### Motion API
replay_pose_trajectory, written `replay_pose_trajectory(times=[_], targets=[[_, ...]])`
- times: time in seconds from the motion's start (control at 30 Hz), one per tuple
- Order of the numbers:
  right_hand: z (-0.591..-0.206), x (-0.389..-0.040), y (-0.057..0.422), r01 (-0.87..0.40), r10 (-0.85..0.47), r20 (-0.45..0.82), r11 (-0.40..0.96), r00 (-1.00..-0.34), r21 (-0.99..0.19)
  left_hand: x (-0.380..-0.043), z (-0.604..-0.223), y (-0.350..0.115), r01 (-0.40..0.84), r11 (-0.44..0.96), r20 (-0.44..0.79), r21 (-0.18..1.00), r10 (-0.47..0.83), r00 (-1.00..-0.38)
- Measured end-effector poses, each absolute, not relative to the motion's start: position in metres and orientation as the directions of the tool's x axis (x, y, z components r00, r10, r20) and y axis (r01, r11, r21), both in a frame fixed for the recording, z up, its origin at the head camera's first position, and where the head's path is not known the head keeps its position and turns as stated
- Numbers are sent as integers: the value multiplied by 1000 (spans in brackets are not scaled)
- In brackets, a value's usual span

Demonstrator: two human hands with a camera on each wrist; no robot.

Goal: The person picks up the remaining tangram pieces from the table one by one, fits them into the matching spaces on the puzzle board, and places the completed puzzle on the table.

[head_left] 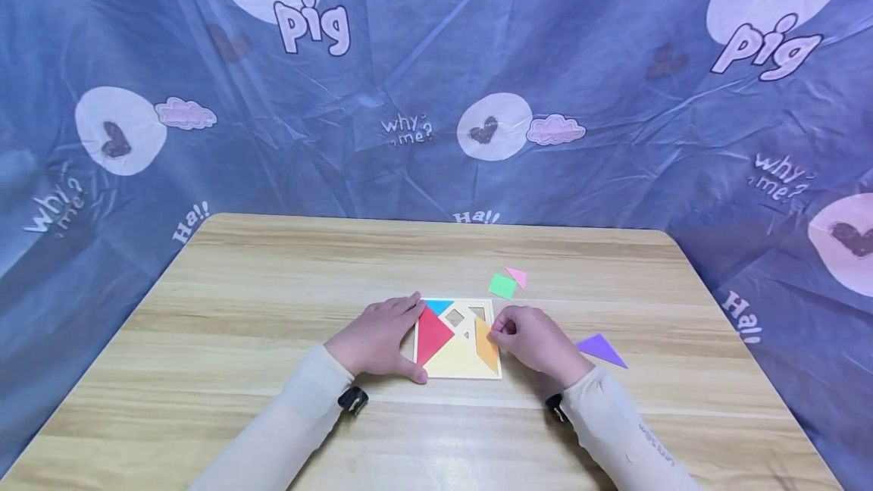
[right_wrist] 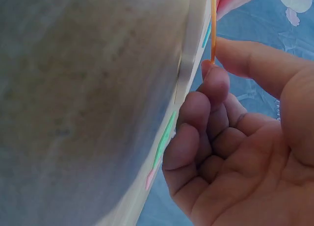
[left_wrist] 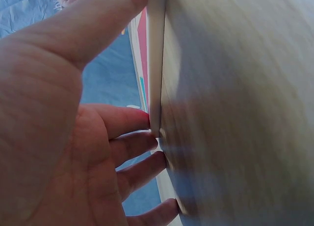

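Observation:
A pale tangram board [head_left: 460, 376] lies flat on the table, with a red triangle [head_left: 433, 336], a blue triangle [head_left: 436, 306] and a cream piece [head_left: 453, 361] in it. My left hand [head_left: 382, 338] holds the board at its left side, thumb on the near edge and index finger at the far corner; in the left wrist view this hand [left_wrist: 73, 118] has its other fingertips on the tabletop. Between thumb and index finger, my right hand [head_left: 535, 339] pinches an orange parallelogram [head_left: 486, 343] over the board's right side. The right wrist view shows the parallelogram [right_wrist: 213, 27] edge-on, tilted up from the board.
Beyond the board lie a green square [head_left: 502, 286] and a pink triangle [head_left: 518, 276]. A purple triangle [head_left: 603, 349] rests right of my right hand. The wooden table [head_left: 273, 271] meets a printed blue cloth [head_left: 382, 82] at the back and sides.

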State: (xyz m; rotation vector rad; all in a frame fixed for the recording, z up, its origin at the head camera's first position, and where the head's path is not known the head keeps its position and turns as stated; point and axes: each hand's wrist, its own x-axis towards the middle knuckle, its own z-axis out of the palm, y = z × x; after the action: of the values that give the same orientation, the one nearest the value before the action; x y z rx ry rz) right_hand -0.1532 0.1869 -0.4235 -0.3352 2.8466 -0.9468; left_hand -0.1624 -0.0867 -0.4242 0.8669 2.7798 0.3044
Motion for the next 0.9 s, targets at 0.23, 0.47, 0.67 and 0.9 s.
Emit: replay_pose_trajectory(times=[0.23, 0.47, 0.67, 0.9], targets=[[-425, -153, 186, -181, -248, -44, 804, -968, -567, -163, -425, -87, 533, 807, -141, 254, 576, -805], [-425, -152, 186, -266, -306, -2, 831, -952, -489, -162, -424, -87, 529, 809, -146, 256, 573, -806], [-419, -149, 188, -545, -527, 158, 755, -835, -365, -162, -423, -86, 535, 805, -140, 256, 578, -804], [-413, -143, 192, -709, -692, 175, 646, -701, -283, -162, -424, -86, 540, 805, -139, 245, 580, -803]])
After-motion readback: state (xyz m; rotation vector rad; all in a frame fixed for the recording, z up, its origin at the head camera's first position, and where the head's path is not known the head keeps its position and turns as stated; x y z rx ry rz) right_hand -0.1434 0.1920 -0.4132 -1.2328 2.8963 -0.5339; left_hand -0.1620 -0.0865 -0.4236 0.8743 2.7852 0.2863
